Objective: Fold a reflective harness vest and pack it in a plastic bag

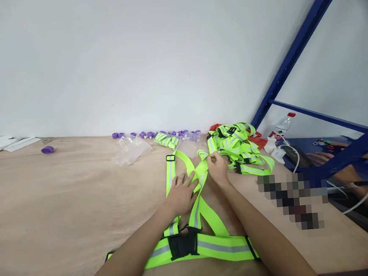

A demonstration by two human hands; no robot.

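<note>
A neon-yellow reflective vest [224,247] of elastic straps with grey stripes lies on the wooden table, its black buckle [183,243] at the waist strap nearest me. My left hand [182,194] lies over the crossing straps, fingers spread and pressing down on them. Just right of it, my right hand [217,167] is closed, pinching a strap of the vest by its upper end. A black slider [170,157] sits on the upper left strap. Parts of the waist strap are hidden under my forearms.
Beyond my right hand is a pile of similar vests [235,144]. Clear plastic bags [132,149], a bagged vest [166,140] and purple rings [144,134] lie along the wall. A blue metal frame [304,43] rises right, near a bottle [283,126] and another person's arm [349,176].
</note>
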